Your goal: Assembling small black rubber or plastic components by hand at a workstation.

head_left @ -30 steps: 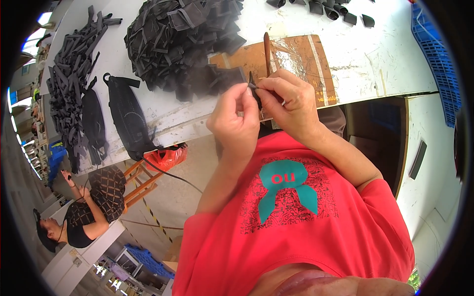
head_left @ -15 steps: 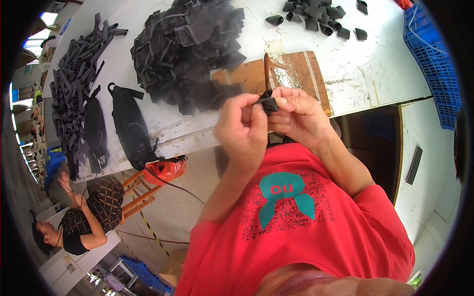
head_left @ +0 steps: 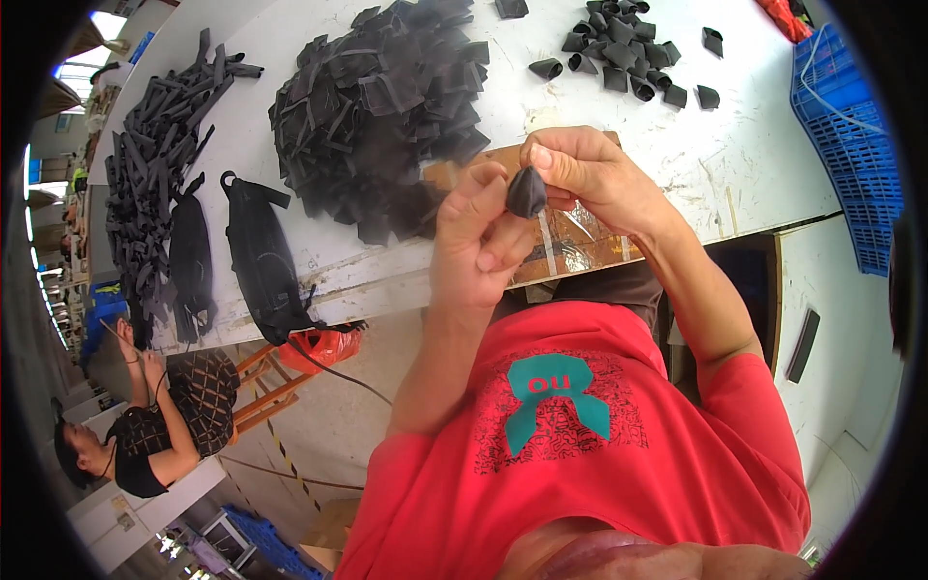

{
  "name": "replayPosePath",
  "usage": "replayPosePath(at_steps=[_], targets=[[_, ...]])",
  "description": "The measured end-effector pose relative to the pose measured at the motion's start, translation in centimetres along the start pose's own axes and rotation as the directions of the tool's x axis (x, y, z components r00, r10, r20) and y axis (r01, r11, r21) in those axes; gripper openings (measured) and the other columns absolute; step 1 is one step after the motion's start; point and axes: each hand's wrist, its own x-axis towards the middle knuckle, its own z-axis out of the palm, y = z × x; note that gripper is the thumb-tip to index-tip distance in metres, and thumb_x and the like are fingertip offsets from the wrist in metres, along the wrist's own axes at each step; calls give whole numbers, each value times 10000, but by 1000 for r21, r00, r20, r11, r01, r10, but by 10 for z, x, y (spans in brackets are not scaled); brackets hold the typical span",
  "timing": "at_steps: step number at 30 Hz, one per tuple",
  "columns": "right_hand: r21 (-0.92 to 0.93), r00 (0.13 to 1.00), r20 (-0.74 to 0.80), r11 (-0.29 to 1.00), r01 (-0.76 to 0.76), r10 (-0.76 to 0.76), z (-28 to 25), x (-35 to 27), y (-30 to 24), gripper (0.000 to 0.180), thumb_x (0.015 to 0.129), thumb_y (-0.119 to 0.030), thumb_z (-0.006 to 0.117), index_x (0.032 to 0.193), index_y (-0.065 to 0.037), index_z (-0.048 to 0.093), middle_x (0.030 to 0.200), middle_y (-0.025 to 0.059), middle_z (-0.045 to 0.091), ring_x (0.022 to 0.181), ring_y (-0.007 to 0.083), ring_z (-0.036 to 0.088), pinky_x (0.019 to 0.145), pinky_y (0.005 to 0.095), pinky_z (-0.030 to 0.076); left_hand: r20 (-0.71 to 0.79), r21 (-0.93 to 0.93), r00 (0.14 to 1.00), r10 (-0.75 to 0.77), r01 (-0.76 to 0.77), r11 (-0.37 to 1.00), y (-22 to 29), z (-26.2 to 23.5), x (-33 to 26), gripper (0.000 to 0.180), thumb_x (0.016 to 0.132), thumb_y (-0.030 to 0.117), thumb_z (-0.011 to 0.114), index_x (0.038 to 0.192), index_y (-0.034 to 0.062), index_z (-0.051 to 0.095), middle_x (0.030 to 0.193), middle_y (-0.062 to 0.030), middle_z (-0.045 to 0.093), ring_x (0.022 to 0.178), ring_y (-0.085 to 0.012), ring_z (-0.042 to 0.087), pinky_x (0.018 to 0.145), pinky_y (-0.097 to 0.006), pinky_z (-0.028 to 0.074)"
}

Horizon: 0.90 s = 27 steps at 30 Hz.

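A small black fabric piece [head_left: 527, 193], folded into a pointed pouch shape, is held up over the table's near edge. My right hand [head_left: 604, 184] pinches its upper right side between thumb and fingers. The curled fingers of my left hand [head_left: 476, 237] close in at its left side; their exact contact with it is partly hidden. Behind my hands lies a brown board [head_left: 580, 246] with clear tape across it, partly covered by them.
A big heap of flat black pieces [head_left: 377, 106] lies beyond my left hand. Several folded black pouches [head_left: 619, 53] sit at the far right. Black strips [head_left: 145, 184] and two black bags [head_left: 261, 251] lie left. A blue crate [head_left: 841, 145] stands right; another person [head_left: 159, 435] sits lower left.
The black piece has turned from showing its open end to a smooth, pointed side. My right hand has risen and shifted over its top. The view has shifted slightly.
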Motion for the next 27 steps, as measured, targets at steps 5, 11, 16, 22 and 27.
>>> replayPosePath(at_steps=[5, 11, 16, 22, 27], targets=[[-382, 928, -260, 911, 154, -266, 9, -6, -6, 328, 834, -335, 558, 766, -14, 563, 603, 9, 464, 549, 85, 426, 479, 221, 342, -50, 778, 885, 463, -256, 573, 1, 22, 7, 271, 815, 47, 557, 1079, 21, 501, 872, -79, 605, 575, -85, 524, 484, -177, 397], [-747, 736, -163, 570, 342, -657, 22, -25, -9, 430, 687, -309, 698, 971, -25, 545, 828, 90, 533, 670, 175, 533, 554, 278, 436, 435, 885, 821, 370, -466, -8, 17, 36, 13, 283, 756, -25, 584, 1035, -40, 541, 901, -89, 610, 805, -154, 566, 757, -245, 435], [-810, 681, -151, 485, 330, -716, 39, -19, -14, 283, 656, -136, 709, 876, -27, 568, 757, 96, 539, 615, 228, 551, 520, 300, 441, 161, 657, 793, 587, -530, 536, 11, 33, 5, 128, 869, 72, 475, 934, -4, 554, 926, -128, 578, 848, -192, 543, 823, -362, 411], [-806, 657, -176, 490, 331, -733, 33, -14, -7, 124, 674, -57, 671, 757, -15, 588, 636, 76, 517, 563, 219, 539, 487, 300, 425, 96, 611, 801, 590, -516, 601, 5, 23, -2, 111, 861, 68, 498, 921, -3, 559, 928, -119, 581, 839, -175, 541, 823, -337, 407], [-773, 649, -204, 527, 352, -733, 33, -13, 3, 99, 678, -49, 666, 730, -17, 587, 623, 78, 513, 550, 221, 528, 479, 302, 414, 84, 692, 793, 603, -482, 537, 1, 18, -6, 93, 839, 40, 530, 907, -21, 552, 918, -111, 584, 834, -161, 544, 799, -305, 423]])
